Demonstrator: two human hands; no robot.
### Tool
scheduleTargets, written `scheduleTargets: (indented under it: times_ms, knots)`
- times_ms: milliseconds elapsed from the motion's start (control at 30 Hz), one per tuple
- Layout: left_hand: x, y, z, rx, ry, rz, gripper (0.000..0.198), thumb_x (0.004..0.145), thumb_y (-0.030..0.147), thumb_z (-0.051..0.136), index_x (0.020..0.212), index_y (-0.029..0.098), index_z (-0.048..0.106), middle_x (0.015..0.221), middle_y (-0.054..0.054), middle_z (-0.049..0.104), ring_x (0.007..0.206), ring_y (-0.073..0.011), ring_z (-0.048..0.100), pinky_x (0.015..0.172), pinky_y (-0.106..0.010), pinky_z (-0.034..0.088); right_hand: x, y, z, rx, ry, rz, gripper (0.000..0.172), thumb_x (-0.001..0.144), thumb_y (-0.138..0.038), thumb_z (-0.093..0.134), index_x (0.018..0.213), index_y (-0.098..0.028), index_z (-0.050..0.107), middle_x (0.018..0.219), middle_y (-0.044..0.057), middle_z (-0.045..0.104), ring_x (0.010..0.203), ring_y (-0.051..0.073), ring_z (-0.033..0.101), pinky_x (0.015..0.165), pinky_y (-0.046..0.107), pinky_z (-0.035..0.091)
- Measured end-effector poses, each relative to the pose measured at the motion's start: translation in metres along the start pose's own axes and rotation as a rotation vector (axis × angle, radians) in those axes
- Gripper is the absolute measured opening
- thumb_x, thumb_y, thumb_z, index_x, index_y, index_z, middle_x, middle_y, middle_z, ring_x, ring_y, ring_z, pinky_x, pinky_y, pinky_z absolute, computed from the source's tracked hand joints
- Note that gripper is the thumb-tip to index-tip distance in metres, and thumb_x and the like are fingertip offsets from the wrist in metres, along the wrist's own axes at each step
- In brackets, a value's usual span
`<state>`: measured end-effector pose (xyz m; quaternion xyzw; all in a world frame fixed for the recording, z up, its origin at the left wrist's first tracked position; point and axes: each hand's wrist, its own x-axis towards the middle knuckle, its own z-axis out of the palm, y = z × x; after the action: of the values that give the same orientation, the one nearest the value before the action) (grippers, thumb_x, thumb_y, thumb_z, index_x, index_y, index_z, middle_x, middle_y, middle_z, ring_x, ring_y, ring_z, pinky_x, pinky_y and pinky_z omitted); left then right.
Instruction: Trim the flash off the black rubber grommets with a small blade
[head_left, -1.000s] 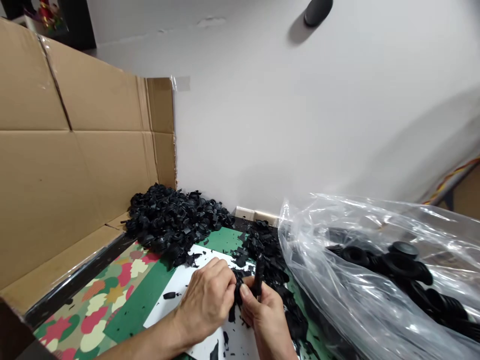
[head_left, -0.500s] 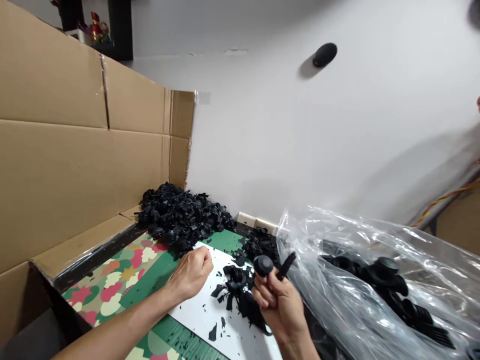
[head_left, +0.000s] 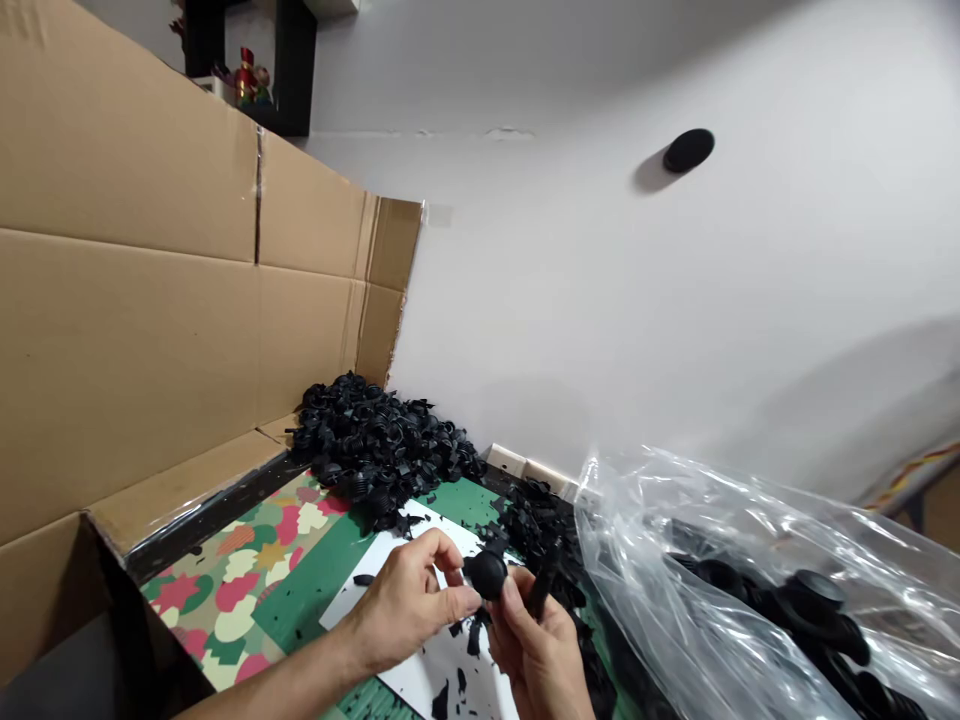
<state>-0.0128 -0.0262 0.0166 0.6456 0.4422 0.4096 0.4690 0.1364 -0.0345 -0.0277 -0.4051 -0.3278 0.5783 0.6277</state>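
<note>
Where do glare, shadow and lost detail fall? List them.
Head view: glare streaks the clear plastic bag; head view: the black oval object casts a soft shadow lower-left on the wall; head view: the black round part in the right hand shows little surface detail.

No lettering or numbers can be read; no legible brands, signs.

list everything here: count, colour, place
Round part: one, black, centre
Slim object: one, black, right hand
Board: one, white, centre
Scraps: many, black, board
Heaps: two, black, near board
Bag: one, clear, right
Bagged parts: several, black, right
Patterned surface: one, multicoloured, left
Cardboard: one, brown, left
Wall: one, pale, behind
Oval object: one, black, wall
Shelf: one, black, upper left
Ornaments: unclear, multicoloured, shelf
Blocks: two, cream, wall foot
Left hand: one, bare, centre
Right hand: one, bare, centre
</note>
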Motion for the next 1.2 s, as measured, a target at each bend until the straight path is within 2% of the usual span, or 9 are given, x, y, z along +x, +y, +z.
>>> scheduleTargets:
  times_ms: [133, 200, 267, 400, 467, 567, 867, 1067, 1200]
  knots:
    - [-0.005, 0.003, 0.004, -0.079, 0.057, -0.037, 0.03, 0.063, 0.023, 0.075, 0.081, 0.019, 0.052, 0.063, 0.008, 0.049, 0.048, -0.007, 0.036, 0.044, -0.02, 0.026, -0.004, 0.005, 0.0, -0.122, 0.051, -0.114, 0.044, 0.059, -0.054, 0.081, 0.072, -0.014, 0.067, 0.046, -0.007, 0.041, 0.041, 0.007, 0.031, 0.041, 0.021, 0.022]
    - [-0.007, 0.005, 0.005, -0.067, 0.084, -0.038, 0.033, 0.061, 0.023, 0.078, 0.083, 0.019, 0.053, 0.059, 0.01, 0.045, 0.048, -0.0074, 0.036, 0.044, -0.02, 0.025, -0.007, 0.006, 0.0, -0.159, 0.07, -0.161, 0.043, 0.059, -0.053, 0.082, 0.073, -0.015, 0.069, 0.049, -0.006, 0.045, 0.045, 0.008, 0.033, 0.043, 0.022, 0.024]
    - [-0.009, 0.007, 0.005, -0.063, 0.101, -0.034, 0.031, 0.062, 0.021, 0.077, 0.083, 0.018, 0.055, 0.061, 0.009, 0.048, 0.049, -0.0076, 0.038, 0.045, -0.02, 0.026, -0.01, 0.006, 0.002, -0.173, 0.068, -0.186, 0.041, 0.058, -0.052, 0.083, 0.071, -0.015, 0.07, 0.051, -0.005, 0.046, 0.046, 0.008, 0.032, 0.044, 0.022, 0.023]
    - [-0.007, 0.001, 0.005, -0.155, 0.048, -0.018, 0.021, 0.069, 0.024, 0.071, 0.085, 0.016, 0.06, 0.07, 0.004, 0.056, 0.05, -0.0077, 0.043, 0.047, -0.02, 0.034, -0.011, 0.007, 0.004, -0.126, 0.018, -0.134, 0.041, 0.057, -0.054, 0.082, 0.062, -0.016, 0.069, 0.048, -0.007, 0.037, 0.044, 0.006, 0.022, 0.043, 0.022, 0.016]
    - [-0.005, -0.006, 0.005, -0.215, 0.002, -0.024, 0.023, 0.071, 0.03, 0.07, 0.086, 0.015, 0.062, 0.072, 0.002, 0.057, 0.05, -0.0085, 0.046, 0.047, -0.021, 0.038, -0.01, 0.007, 0.004, -0.09, 0.0, -0.082, 0.042, 0.057, -0.055, 0.082, 0.06, -0.016, 0.067, 0.047, -0.008, 0.03, 0.044, 0.005, 0.018, 0.042, 0.021, 0.013]
    - [-0.003, -0.013, 0.005, -0.205, -0.005, -0.035, 0.029, 0.073, 0.035, 0.069, 0.089, 0.013, 0.065, 0.068, 0.001, 0.056, 0.051, -0.0099, 0.047, 0.048, -0.023, 0.041, -0.008, 0.005, 0.002, -0.047, -0.012, -0.029, 0.043, 0.054, -0.054, 0.083, 0.06, -0.015, 0.067, 0.049, -0.007, 0.031, 0.045, 0.006, 0.02, 0.043, 0.021, 0.014]
    - [-0.005, -0.014, 0.001, -0.086, 0.009, 0.046, 0.026, 0.079, 0.034, 0.064, 0.096, 0.014, 0.068, 0.07, -0.001, 0.059, 0.06, -0.0139, 0.051, 0.053, -0.024, 0.043, -0.005, 0.0, 0.001, -0.001, -0.04, -0.006, 0.038, 0.053, -0.047, 0.085, 0.06, -0.014, 0.067, 0.055, -0.004, 0.041, 0.046, 0.006, 0.024, 0.044, 0.02, 0.014]
    - [-0.007, -0.007, -0.002, -0.027, 0.047, 0.051, 0.017, 0.08, 0.028, 0.062, 0.09, 0.016, 0.069, 0.068, 0.0, 0.057, 0.06, -0.0132, 0.046, 0.054, -0.023, 0.038, -0.004, 0.007, -0.001, -0.006, -0.067, 0.027, 0.04, 0.056, -0.051, 0.083, 0.061, -0.015, 0.064, 0.047, -0.01, 0.026, 0.044, 0.005, 0.015, 0.04, 0.02, 0.011]
    - [-0.007, -0.006, -0.002, 0.02, 0.061, 0.062, 0.014, 0.081, 0.025, 0.06, 0.089, 0.016, 0.069, 0.068, 0.001, 0.056, 0.06, -0.0131, 0.046, 0.055, -0.023, 0.037, -0.004, 0.009, -0.002, -0.034, -0.08, 0.031, 0.04, 0.058, -0.051, 0.081, 0.061, -0.015, 0.064, 0.045, -0.01, 0.025, 0.042, 0.005, 0.014, 0.039, 0.02, 0.012]
